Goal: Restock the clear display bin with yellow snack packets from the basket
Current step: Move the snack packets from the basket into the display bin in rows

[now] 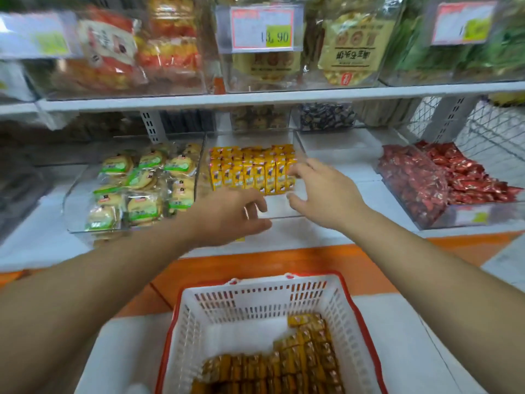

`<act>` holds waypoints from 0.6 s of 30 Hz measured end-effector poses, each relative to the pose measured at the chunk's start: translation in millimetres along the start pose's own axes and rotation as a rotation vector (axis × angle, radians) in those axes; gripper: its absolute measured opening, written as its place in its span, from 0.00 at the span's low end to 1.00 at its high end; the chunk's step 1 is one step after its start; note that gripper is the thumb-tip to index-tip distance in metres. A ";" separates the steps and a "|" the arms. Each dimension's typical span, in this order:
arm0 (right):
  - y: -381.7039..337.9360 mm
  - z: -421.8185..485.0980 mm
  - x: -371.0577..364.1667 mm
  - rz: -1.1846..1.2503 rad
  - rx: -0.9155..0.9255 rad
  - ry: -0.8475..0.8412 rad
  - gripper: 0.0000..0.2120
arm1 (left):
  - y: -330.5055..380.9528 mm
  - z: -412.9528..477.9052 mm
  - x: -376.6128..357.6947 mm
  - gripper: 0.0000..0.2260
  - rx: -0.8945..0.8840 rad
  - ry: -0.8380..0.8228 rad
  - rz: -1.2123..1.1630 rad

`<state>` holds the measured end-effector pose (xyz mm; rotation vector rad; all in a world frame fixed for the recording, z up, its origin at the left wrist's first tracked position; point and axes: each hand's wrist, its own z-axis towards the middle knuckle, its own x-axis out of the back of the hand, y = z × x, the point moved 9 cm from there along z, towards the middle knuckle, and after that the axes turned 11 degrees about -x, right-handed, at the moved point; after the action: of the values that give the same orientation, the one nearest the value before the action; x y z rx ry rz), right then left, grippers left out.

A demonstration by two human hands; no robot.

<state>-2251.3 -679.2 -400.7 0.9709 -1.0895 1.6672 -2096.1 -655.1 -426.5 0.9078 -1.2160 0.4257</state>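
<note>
Packets of yellow snack [252, 172] stand upright in tight rows at the back of the clear bin [284, 215], and the front part of its floor is bare. A further stock of loose packets [298, 362] lies in the bottom of the white basket [255, 302] below the shelf edge. The step in hand looks like squaring up the standing rows. To do it well, push the end of the row gently inward so that nothing topples, keep the faces turned forward, and leave the front strip free for the next handful.

The right hand [324, 194] reaches over the bin's front wall with fingers spread, and its fingertips [298, 169] are at the right end of the row, seemingly touching it. The left hand [227, 217] hovers above the front wall, fingers loosely bent and blurred, holding nothing. Green-wrapped biscuits [142, 189] fill the bin to the left and red sweets [443, 180] the one to the right.
</note>
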 end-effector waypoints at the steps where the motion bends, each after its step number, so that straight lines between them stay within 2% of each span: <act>1: -5.2 -17.6 -6.3 0.019 0.046 -0.039 0.17 | 2.6 -17.9 -17.8 0.15 0.010 -0.067 -0.012; 4: -0.2 -65.3 -57.2 0.028 0.054 -0.314 0.12 | -1.8 -50.3 -85.3 0.12 0.041 -0.260 0.006; 7: 26.9 -102.6 -120.5 0.038 -0.035 -0.543 0.10 | -16.1 -63.2 -155.5 0.15 0.094 -0.424 0.000; 9: 49.8 -127.2 -164.5 0.042 -0.119 -0.652 0.08 | -30.8 -69.7 -201.0 0.16 0.161 -0.468 -0.031; 14: 109.9 -183.3 -265.8 0.152 -0.376 -0.804 0.08 | -59.1 -81.3 -306.9 0.19 0.320 -0.471 -0.174; 18: 130.5 -207.1 -331.7 0.235 -0.565 -0.808 0.18 | -78.9 -82.3 -376.1 0.22 0.454 -0.417 -0.335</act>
<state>-2305.4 -596.9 -801.0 1.1781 -2.1333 1.0023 -2112.4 -570.8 -810.1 1.6246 -1.3304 0.2482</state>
